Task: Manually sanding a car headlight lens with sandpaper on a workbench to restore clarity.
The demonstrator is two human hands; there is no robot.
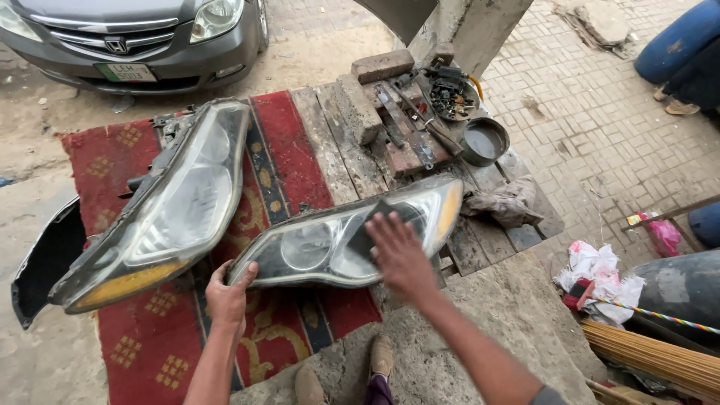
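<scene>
A car headlight (315,244) lies across a red patterned rug (289,154) and a wooden pallet, lens up. My left hand (229,294) grips its near left tip. My right hand (399,255) lies flat on the lens and presses a dark sheet of sandpaper (367,229) against it. A second, larger headlight (176,206) rests to the left on the rug, tilted, amber end toward me.
On the pallet (334,154) behind are bricks (382,65), hand tools (424,124), a round dark bowl (484,141) and a dirty rag (504,202). A grey car (135,34) is parked at the top left. Rags and a bundle of sticks (652,360) lie to the right.
</scene>
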